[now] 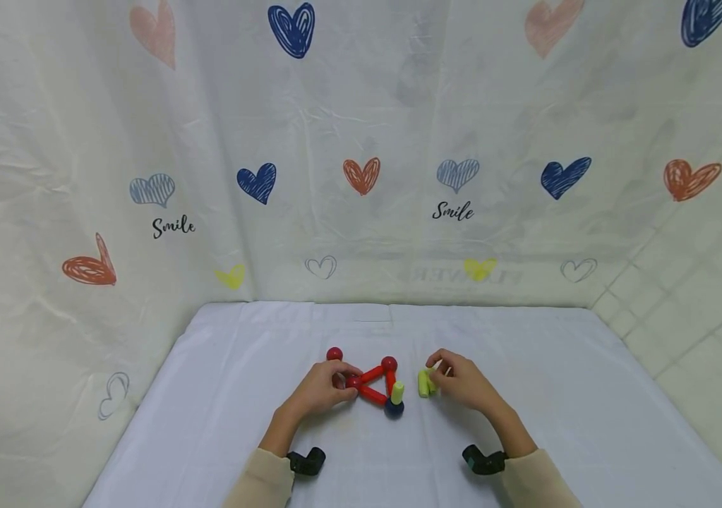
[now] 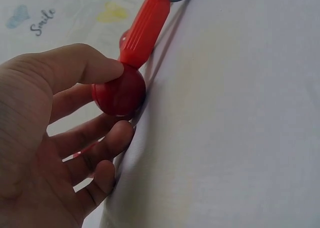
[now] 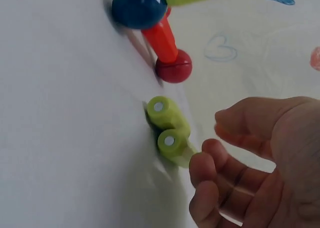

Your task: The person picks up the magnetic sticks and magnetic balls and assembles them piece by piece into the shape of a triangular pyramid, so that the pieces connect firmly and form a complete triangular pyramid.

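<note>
Red magnetic rods (image 1: 372,396) and balls form a flat triangle on the white cloth. My left hand (image 1: 322,387) pinches the red ball (image 2: 120,92) at its left corner, with the thumb on top. Another red ball (image 1: 389,363) makes the far corner, and a dark blue ball (image 1: 394,410) makes the near one. From the blue ball a yellow-green rod (image 1: 398,392) sticks up. My right hand (image 1: 464,383), fingers loosely bent, hovers beside two yellow-green rods (image 3: 167,113) lying side by side. Nothing shows between its fingertips in the right wrist view.
A separate red ball (image 1: 334,353) shows just beyond my left hand, which partly hides what lies there. The table (image 1: 526,437) has a white cloth. Behind it hangs a pale curtain (image 1: 399,127) printed with hearts.
</note>
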A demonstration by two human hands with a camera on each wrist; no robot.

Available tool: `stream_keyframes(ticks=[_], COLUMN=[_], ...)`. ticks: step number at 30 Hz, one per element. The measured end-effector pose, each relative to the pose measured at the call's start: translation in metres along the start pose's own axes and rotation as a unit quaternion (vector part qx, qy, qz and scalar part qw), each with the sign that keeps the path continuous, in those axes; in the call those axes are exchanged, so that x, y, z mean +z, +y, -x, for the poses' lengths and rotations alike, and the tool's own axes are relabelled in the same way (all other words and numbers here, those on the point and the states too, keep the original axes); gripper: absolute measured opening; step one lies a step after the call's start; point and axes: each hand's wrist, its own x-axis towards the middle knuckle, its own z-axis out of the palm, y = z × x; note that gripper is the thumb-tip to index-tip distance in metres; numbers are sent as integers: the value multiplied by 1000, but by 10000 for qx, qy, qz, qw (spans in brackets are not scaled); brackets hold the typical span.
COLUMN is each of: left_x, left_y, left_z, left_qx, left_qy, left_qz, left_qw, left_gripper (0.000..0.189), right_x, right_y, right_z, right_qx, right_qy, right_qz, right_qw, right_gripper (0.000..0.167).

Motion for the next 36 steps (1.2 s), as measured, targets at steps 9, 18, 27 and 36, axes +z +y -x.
stream_keyframes(ticks=[9,18,27,36], left_x=[0,0,1,2], left_y=[1,-3,-2,1], left_z=[0,-1,-2,-1], left_qx=[47,116,93,-58], left_qy=[-119,-192,-143,223], left_qz=[-68,-79,-17,-33], left_qw=[9999,9997,9999,9997], left_gripper=[30,28,32,30], right_x=[3,3,-5,-6], right_y=[7,8,9,13], right_z=[-1,1,1,0], right_qx=[479,754,897,1011], right_qy=[-75,142,20,-32], right_qz=[-13,240,481,680], right_qw=[9988,9968,9948,9925], right_gripper=[16,15,21,33])
